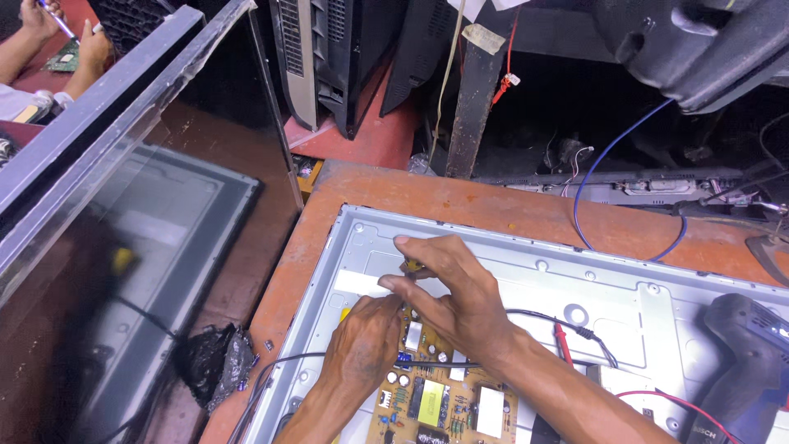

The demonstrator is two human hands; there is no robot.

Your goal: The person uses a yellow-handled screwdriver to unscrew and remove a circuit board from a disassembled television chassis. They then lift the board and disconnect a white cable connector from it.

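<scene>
**A:** How far along does it look? Your circuit board [436,395] lies bare on the grey metal back panel [625,296], no cover over it, so the opening-up is behind you, I'd judge. The work on the board itself seems unfinished, since both your hands are on its top edge.

**B:** And the hands?

**A:** Your right hand [456,300] is curled, thumb and forefinger pinched on a small yellowish part [408,265] just past the board's far edge. Your left hand [362,345] is folded down beside it, fingertips at the board's corner; whether it grips anything I cannot tell.

**B:** What's around?

**A:** The board runs back from your fingertips toward your wrists. A black cable [534,316] passes under your right forearm; a drill [752,362] lies well off beyond that arm.
</scene>
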